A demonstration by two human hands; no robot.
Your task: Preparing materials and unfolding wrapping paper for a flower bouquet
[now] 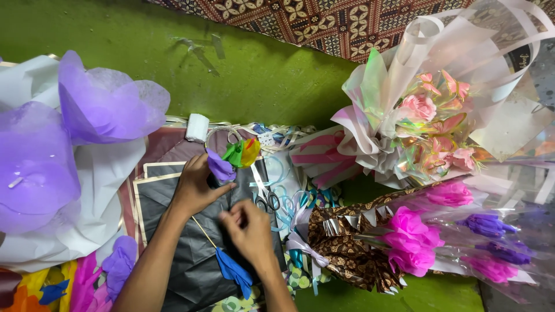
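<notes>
So both hands are down over a stack of dark wrapping paper sheets (191, 271) spread on the green floor (272, 75). The left hand (195, 186) is curled around the base of a little purple paper flower (220, 167), thumb pressed against it, with a thin wooden stick (203, 232) running down from under that hand toward the wrist side. The right hand (250, 230) sits just below and to the right of the left one, fingers bunched together like it's pinching something small, though I can't tell what. A scrap of blue paper (233, 270) lies right under the right wrist at the lower end of the stick.

Just above the left hand's fingertips there's a green-and-yellow paper bit (243, 152) and a white roll of tape (197, 127). Scissors (267, 200) rest right beside the right hand, on its right, among curly ribbon. Further right are two finished bouquets: a pink one in iridescent wrap (428, 124) and a magenta-and-purple one in brown patterned paper (404, 240). Off to the far left of the left arm, big purple mesh wrap (107, 104).
</notes>
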